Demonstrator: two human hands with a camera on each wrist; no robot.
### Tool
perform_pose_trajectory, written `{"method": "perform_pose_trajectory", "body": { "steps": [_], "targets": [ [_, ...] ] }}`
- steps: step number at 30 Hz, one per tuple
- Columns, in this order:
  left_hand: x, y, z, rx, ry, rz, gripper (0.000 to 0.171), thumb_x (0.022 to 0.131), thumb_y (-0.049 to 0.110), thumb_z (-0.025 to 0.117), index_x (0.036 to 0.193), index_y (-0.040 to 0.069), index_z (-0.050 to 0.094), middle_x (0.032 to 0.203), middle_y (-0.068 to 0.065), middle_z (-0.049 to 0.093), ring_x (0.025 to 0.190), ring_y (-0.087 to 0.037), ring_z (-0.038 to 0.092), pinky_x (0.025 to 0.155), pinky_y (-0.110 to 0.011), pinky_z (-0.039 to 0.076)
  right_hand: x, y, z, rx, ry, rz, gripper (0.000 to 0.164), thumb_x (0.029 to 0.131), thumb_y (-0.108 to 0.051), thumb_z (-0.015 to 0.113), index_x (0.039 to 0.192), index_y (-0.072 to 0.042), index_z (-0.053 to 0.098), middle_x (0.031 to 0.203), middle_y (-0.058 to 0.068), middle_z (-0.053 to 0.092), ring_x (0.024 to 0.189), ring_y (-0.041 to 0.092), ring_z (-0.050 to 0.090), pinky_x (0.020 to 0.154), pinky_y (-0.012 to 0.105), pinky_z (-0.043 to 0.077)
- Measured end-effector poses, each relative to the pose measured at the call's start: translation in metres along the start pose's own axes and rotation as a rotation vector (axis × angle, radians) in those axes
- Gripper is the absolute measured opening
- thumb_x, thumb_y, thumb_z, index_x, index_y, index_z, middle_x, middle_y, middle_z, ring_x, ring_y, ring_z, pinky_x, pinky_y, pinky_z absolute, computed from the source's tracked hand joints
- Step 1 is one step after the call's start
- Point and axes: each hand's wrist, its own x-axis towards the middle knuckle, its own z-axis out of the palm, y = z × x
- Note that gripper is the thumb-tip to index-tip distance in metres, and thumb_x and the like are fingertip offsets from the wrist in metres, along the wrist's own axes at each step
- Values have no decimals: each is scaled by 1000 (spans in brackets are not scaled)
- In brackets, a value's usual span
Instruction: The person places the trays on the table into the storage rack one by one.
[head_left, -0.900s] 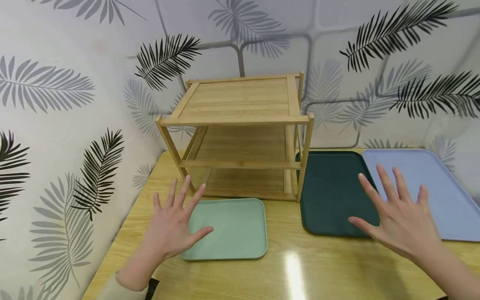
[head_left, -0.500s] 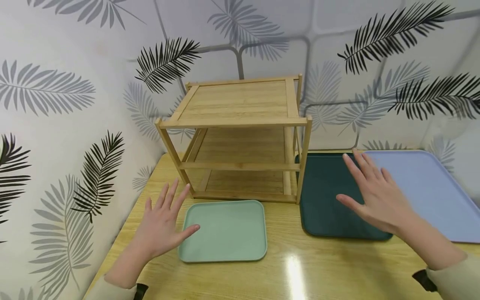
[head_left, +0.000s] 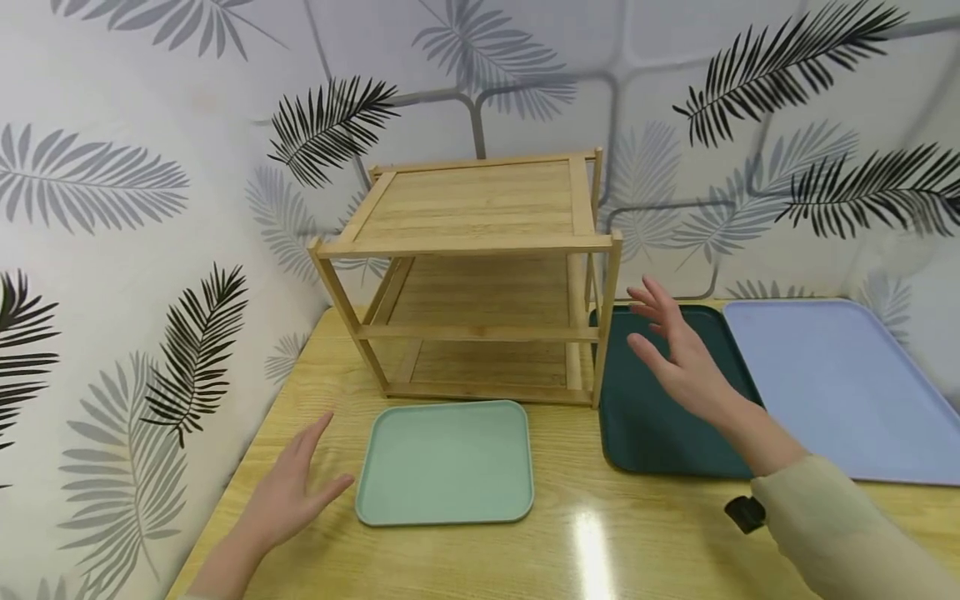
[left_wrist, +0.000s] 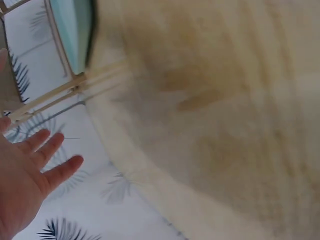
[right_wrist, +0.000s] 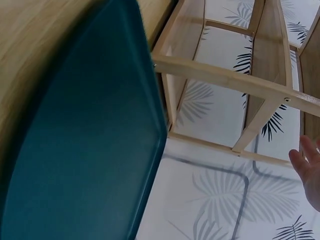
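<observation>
My left hand [head_left: 283,500] hovers over the table to the left of a light green tray [head_left: 446,463], holding nothing, its thumb spread from the fingers. In the left wrist view its fingers [left_wrist: 47,150] are spread. My right hand [head_left: 684,360] is above the dark green tray [head_left: 675,442] near the rack's right side, palm turned inward and fingers loosely bent, with nothing in it. A three-tier wooden rack [head_left: 480,243] stands at the back between the hands. The right wrist view shows the dark green tray [right_wrist: 85,135] beside the rack's end frame [right_wrist: 225,80].
A lavender tray [head_left: 847,375] lies at the right, alongside the dark green one. All three trays lie on a wooden table [head_left: 555,542]. Leaf-patterned wall covering [head_left: 150,292] rises behind and along the left edge.
My right hand has moved left from between the dark green and lavender trays toward the rack, turning its palm inward. My left hand has drawn down and left, away from the light green tray.
</observation>
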Motion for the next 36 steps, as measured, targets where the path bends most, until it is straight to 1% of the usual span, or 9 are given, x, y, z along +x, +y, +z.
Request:
{"method": "perform_pose_trajectory", "body": {
  "steps": [2, 6, 8, 11, 14, 19, 26, 31, 36],
  "targets": [
    [-4, -7, 5, -64, -22, -29, 86, 89, 42, 70, 155, 21, 19, 142, -22, 42, 121, -43, 48, 85, -63, 45, 8, 0, 5, 33, 34, -5, 75, 97, 6, 50, 156, -18, 10, 151, 15, 33, 131, 40, 38, 98, 61, 32],
    [-3, -12, 19, -227, -95, -53, 82, 87, 33, 75, 151, 14, 27, 127, -17, 53, 106, -31, 57, 76, -44, 52, 19, 1, 12, 98, 76, 19, 72, 99, 6, 46, 156, -17, 9, 148, 19, 36, 129, 40, 41, 100, 51, 36],
    [-2, -13, 25, -288, -127, -63, 80, 86, 29, 76, 150, 12, 29, 121, -13, 55, 100, -26, 58, 72, -34, 52, 23, 2, 16, 111, 90, 42, 69, 100, 3, 44, 156, -18, 9, 146, 20, 37, 128, 38, 43, 99, 41, 37],
    [1, -13, 32, -352, -156, -51, 76, 86, 25, 76, 147, 9, 34, 115, -10, 58, 93, -21, 58, 68, -28, 51, 27, 5, 21, 131, 121, 55, 65, 101, 2, 43, 156, -16, 13, 142, 22, 41, 124, 35, 46, 96, 28, 38],
    [4, -14, 36, -397, -164, -25, 73, 86, 23, 77, 145, 5, 37, 111, -11, 59, 89, -19, 58, 66, -27, 50, 29, 8, 27, 185, 143, 26, 63, 101, 6, 42, 155, -12, 15, 136, 25, 45, 118, 28, 52, 91, 22, 41],
    [7, -17, 39, -422, -166, -4, 71, 83, 17, 79, 141, 1, 41, 108, -12, 58, 84, -17, 58, 64, -25, 48, 32, 11, 36, 246, 154, -49, 61, 99, 11, 41, 153, -7, 18, 126, 29, 50, 109, 8, 57, 86, 23, 44],
    [10, -20, 43, -455, -162, -9, 67, 78, 5, 80, 136, -1, 47, 106, -12, 55, 78, -13, 57, 61, -23, 45, 34, 13, 40, 211, 193, -110, 59, 95, 20, 41, 148, 3, 21, 112, 29, 54, 100, 4, 59, 83, 21, 45],
    [13, -18, 43, -537, -177, -68, 61, 77, -5, 76, 132, -7, 49, 105, -17, 55, 73, -12, 57, 61, -24, 49, 35, 13, 40, 167, 208, -134, 56, 93, 23, 41, 144, 10, 22, 105, 32, 55, 95, 5, 60, 80, 21, 46],
    [14, -18, 42, -714, -197, -206, 60, 79, -10, 68, 135, -7, 46, 109, -23, 58, 73, -16, 60, 55, -32, 54, 35, 15, 40, 149, 213, -142, 57, 92, 23, 42, 144, 9, 23, 103, 30, 57, 92, 7, 60, 79, 20, 46]
  ]
}}
